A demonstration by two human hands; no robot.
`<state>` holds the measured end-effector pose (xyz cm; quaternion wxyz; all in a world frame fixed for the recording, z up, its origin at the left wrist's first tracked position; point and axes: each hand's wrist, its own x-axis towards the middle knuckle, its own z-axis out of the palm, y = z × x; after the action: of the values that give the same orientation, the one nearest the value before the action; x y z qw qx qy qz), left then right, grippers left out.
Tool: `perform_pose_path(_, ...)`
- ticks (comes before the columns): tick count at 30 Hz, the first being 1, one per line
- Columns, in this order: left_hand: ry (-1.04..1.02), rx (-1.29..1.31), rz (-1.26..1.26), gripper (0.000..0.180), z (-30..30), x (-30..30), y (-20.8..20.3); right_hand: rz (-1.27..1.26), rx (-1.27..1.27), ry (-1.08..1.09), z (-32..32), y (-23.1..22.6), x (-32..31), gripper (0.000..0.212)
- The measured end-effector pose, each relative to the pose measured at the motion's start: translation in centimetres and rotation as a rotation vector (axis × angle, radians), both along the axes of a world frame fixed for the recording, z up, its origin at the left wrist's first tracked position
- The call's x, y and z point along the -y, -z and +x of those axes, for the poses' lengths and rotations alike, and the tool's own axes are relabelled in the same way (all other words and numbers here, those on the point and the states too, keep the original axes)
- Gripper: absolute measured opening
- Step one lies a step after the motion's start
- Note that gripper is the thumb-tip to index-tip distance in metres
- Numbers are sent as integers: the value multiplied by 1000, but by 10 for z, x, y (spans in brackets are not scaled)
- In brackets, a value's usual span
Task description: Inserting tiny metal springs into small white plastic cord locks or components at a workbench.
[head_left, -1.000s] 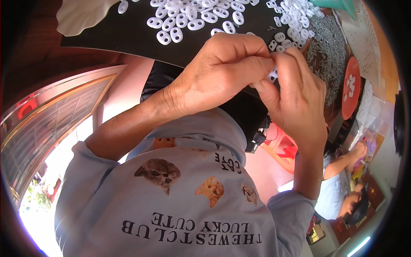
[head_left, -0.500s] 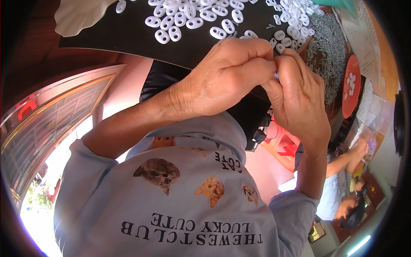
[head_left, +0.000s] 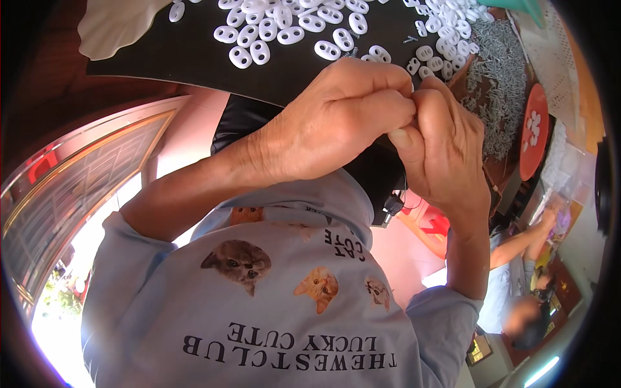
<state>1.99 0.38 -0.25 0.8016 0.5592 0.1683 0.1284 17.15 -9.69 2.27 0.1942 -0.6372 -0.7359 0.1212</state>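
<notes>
My left hand (head_left: 356, 119) and my right hand (head_left: 446, 142) meet fingertip to fingertip at the near edge of the black board. Both are closed, with thumbs pressed against curled fingers. Whatever they pinch is hidden behind the fingers. Just beyond them lie white oval plastic pieces with two holes (head_left: 328, 50), spread loosely over the dark surface. Smaller white plastic pieces (head_left: 435, 63) lie past my right hand, beside a heap of little metal springs (head_left: 497, 90).
A pale scalloped dish (head_left: 116, 29) stands at the far left of the black board (head_left: 187, 55). On the right is a red-orange plate (head_left: 533, 132) holding several white bits. A teal container (head_left: 521, 10) shows at the top right. Another person (head_left: 508, 284) sits at the lower right.
My right hand has shifted slightly left, its thumb now tucked closer to my left hand. A pale bit seen earlier between the fingers is now hidden. The view has shifted slightly.
</notes>
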Motion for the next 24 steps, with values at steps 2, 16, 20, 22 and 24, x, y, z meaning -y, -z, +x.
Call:
perform_pose_path(2, 26, -30, -25, 18, 0, -3, -4, -16, -11, -9, 1, -1, 0, 29)
perform_pose_path(16, -51, 28, -119, 17, 3, 7, 1, 263, -72, -96, -3, 11, -5, 29)
perform_pose_path(20, -46, 5, -42, 18, 0, 4, 0, 21, 9, -86, -2, 7, 1, 29)
perform_pose_path(22, -51, 23, -115, 19, 1, 7, -2, 268, -52, -112, -4, 11, -5, 27)
perform_pose_path(24, -42, 15, -100, 20, 1, 6, -2, 272, -53, -110, -6, 10, -6, 28)
